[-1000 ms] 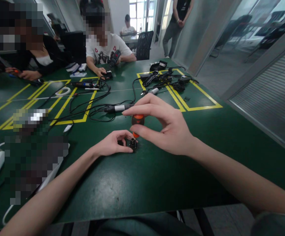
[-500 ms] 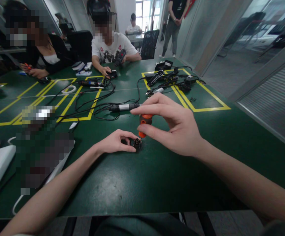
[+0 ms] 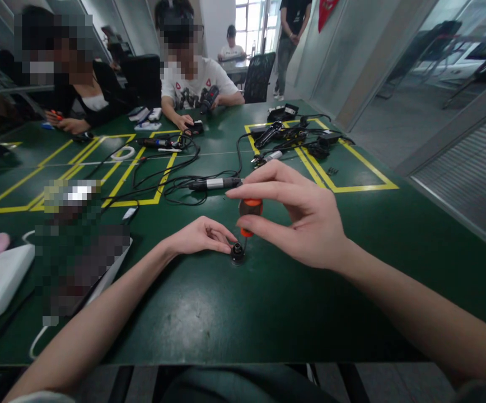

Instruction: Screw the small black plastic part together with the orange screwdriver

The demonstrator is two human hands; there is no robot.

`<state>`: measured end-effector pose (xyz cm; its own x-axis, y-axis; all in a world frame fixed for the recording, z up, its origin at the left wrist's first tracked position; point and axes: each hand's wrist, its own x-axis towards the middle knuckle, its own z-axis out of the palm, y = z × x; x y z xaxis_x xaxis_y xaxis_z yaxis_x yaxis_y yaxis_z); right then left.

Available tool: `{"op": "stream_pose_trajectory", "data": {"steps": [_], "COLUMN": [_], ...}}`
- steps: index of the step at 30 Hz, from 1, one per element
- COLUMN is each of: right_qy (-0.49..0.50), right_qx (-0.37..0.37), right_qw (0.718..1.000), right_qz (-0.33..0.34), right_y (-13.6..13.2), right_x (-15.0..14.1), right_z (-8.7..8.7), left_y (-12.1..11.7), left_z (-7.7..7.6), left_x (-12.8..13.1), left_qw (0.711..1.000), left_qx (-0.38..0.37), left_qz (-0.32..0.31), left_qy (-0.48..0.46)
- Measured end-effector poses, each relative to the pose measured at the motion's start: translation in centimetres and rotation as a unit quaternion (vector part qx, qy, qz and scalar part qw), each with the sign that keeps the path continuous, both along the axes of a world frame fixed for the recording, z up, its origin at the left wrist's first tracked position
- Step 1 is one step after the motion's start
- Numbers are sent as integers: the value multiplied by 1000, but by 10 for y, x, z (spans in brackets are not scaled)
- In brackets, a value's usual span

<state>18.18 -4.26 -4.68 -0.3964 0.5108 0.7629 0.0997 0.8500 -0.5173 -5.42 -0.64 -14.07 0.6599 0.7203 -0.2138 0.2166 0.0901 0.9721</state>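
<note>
A small black round part (image 3: 237, 254) with a raised hollow collar stands on the green table. My left hand (image 3: 199, 235) reaches it from the left, its thumb and forefinger closed at the near-left edge and top of the part. In my right hand (image 3: 302, 218) is a stubby screwdriver (image 3: 250, 209) with an orange and dark grey handle, held upright between thumb and fingers. Its short shaft points down to the right side of the black part; the tip's exact contact is too small to make out.
Behind my hands lies a black-and-silver pen-like tool (image 3: 215, 183) with black cables. Cables and black devices (image 3: 272, 134) sit in a yellow-taped area (image 3: 371, 187). A white case (image 3: 5, 280) lies at left. Across the table a co-worker (image 3: 201, 78) holds a power tool.
The camera view has shifted slightly. My left fingers have loosened around the black part, showing more of it. The screwdriver stays in my right hand, its shaft now visible beside the part.
</note>
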Motion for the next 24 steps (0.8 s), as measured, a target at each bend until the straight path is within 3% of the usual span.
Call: {"op": "stream_pose_trajectory", "data": {"steps": [7,10,15,20,24], "right_qy": [1,-3,4,4,6], "right_qx": [-24,-32,1,-16,-52], "right_qw": [999,999,1000,1000,997], "right_qz": [28,41,5,14,49], "right_y": [-3,-3,0,-1,-2], "right_x": [-3,-2,-1,-1,-2], "right_z": [1,0,0,0,-2], "left_y": [-2,-8,-19,-14,-14], "left_z": [3,6,4,-5,-5], "left_x": [0,3,11,9,8], "left_qw": [1000,997,985,994,992], "left_qx": [18,68,154,108,124], "left_qz": [-22,-35,15,11,0], "left_qy": [-9,10,75,-6,30]}}
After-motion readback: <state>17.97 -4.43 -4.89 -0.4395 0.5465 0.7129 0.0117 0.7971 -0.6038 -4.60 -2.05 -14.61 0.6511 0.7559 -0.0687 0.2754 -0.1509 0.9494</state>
